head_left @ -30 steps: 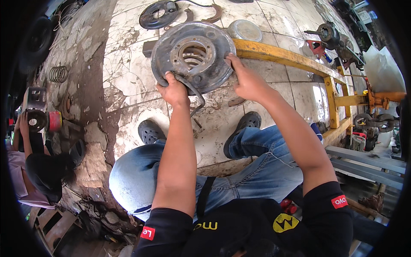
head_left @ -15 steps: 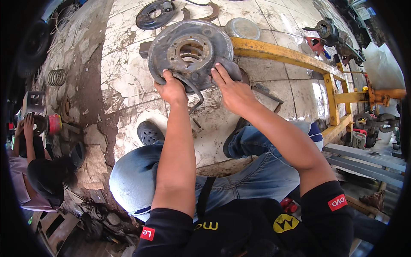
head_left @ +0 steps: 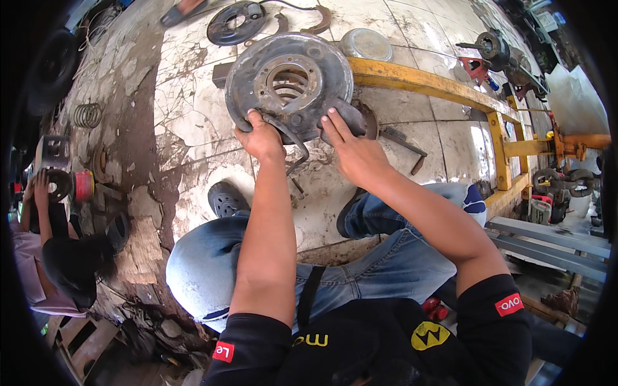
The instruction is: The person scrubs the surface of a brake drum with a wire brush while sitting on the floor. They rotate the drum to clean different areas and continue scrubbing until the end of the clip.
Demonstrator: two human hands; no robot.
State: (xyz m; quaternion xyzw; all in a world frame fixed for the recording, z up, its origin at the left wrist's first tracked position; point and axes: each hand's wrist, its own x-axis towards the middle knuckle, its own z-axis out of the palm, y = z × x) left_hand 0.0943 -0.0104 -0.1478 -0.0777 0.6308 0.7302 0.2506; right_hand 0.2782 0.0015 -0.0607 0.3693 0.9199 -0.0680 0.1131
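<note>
A round, dark brake backing plate (head_left: 248,74), worn and scuffed, is held tilted above the tiled floor ahead of me. Through its central hole a coil spring (head_left: 293,90) shows. My left hand (head_left: 264,137) grips the plate's lower left rim, thumb on top, beside a thick dark cable (head_left: 291,138) that curves down from the plate. My right hand (head_left: 357,151) presses a dark grey, flexible sheet (head_left: 347,114) against the lower right of the plate, two fingers stretched over it. Whether the sheet is sandpaper or cloth I cannot make out.
A yellow metal frame (head_left: 425,85) runs from behind the plate to the right. Beyond lie another backing plate (head_left: 225,32), a brake shoe (head_left: 320,20) and a round metal lid (head_left: 367,44). A person (head_left: 71,257) handles a round part at left. A handled tool (head_left: 405,145) lies right.
My right hand and the sheet have shifted slightly right and down along the plate. The left hand keeps its grip. Someone's slippered foot now shows at the top left.
</note>
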